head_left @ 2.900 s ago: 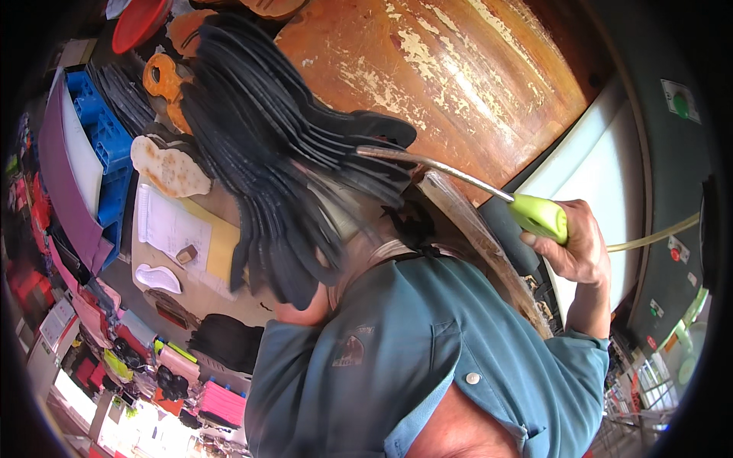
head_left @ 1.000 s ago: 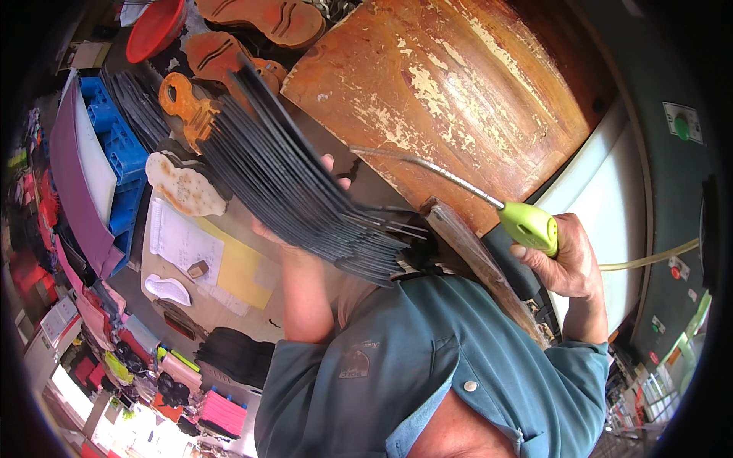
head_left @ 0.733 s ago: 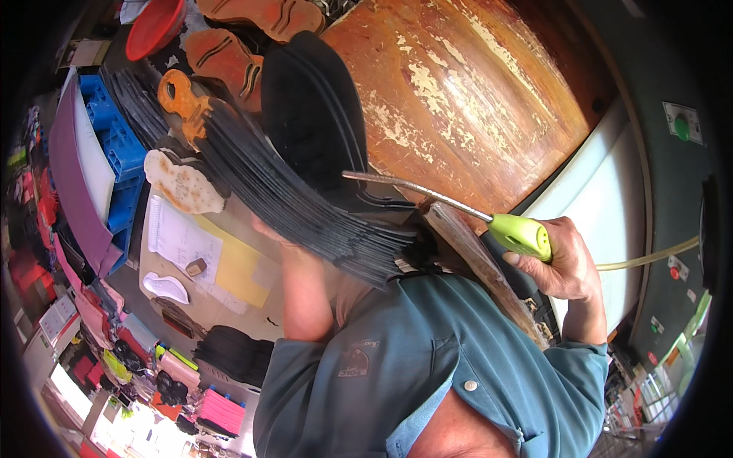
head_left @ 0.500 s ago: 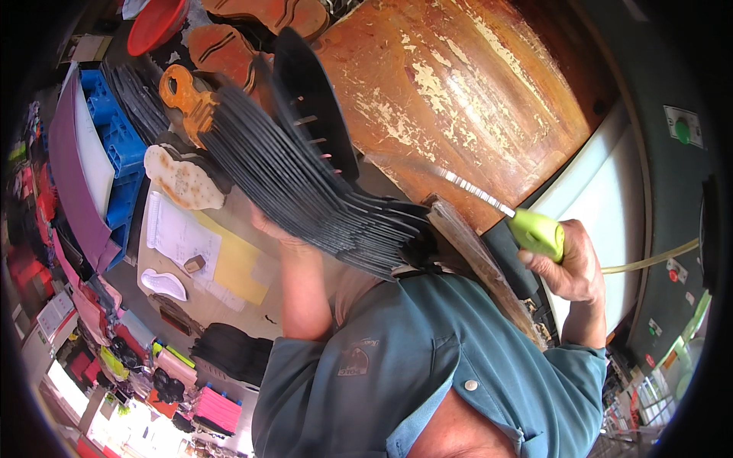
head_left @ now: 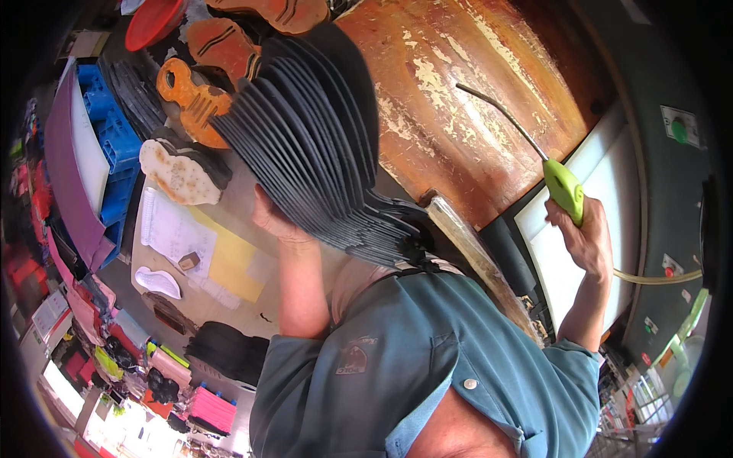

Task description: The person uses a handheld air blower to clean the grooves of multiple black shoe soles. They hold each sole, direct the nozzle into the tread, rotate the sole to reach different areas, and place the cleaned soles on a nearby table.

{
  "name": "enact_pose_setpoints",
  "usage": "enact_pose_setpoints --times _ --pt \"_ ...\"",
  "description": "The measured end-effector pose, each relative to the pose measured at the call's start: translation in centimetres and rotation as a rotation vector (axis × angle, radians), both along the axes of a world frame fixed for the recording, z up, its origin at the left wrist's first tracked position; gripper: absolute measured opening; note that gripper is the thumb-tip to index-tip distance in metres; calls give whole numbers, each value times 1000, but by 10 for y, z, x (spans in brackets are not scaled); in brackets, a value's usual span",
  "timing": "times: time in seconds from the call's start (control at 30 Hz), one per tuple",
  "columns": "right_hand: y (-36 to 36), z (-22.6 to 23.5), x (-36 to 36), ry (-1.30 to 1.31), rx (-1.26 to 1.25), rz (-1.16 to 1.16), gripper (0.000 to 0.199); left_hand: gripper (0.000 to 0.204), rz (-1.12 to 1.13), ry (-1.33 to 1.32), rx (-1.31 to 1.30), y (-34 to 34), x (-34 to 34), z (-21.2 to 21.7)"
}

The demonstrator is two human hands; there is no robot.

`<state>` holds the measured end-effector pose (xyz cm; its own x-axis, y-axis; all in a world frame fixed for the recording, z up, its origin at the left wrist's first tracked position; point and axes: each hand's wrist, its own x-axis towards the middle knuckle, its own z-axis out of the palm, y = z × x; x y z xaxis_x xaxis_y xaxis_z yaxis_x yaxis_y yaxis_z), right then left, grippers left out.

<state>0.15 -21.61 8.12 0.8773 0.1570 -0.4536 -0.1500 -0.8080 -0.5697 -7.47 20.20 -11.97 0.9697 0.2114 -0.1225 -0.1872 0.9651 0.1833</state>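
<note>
My left hand [head_left: 284,220] is wrapped under a thick fanned stack of black sole-shaped sheets [head_left: 305,145]. Their narrow ends bunch together near my waist, while the wide ends spread toward the board. Some of the left fingers are hidden behind the stack. In my right hand [head_left: 589,240] is a green air blow gun [head_left: 563,189] with a long bent metal nozzle, held to the right of the stack. The nozzle tip lies over the worn brown board [head_left: 427,130], apart from the sheets. A yellowish hose [head_left: 657,278] runs off to the right behind my wrist.
Orange sole-shaped cutting dies [head_left: 200,103] lie beyond the stack at left, near a red bowl [head_left: 155,23]. A blue crate [head_left: 114,137], papers [head_left: 179,237] and a black stack [head_left: 227,353] occupy the left side. A wooden edge [head_left: 477,263] runs beside my right.
The fanned sheets have spread wider, and the one that stood apart has joined the rest. My right hand has raised the blow gun slightly and turned its nozzle farther up.
</note>
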Motion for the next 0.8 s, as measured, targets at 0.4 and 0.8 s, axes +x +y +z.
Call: enact_pose_setpoints --times 0.4,0.8 --pt "113 -31 40 -487 695 216 80 73 -60 322 -6 -52 -5 22" --pt "185 -35 56 28 1109 -188 54 72 -215 219 68 -79 -21 14"
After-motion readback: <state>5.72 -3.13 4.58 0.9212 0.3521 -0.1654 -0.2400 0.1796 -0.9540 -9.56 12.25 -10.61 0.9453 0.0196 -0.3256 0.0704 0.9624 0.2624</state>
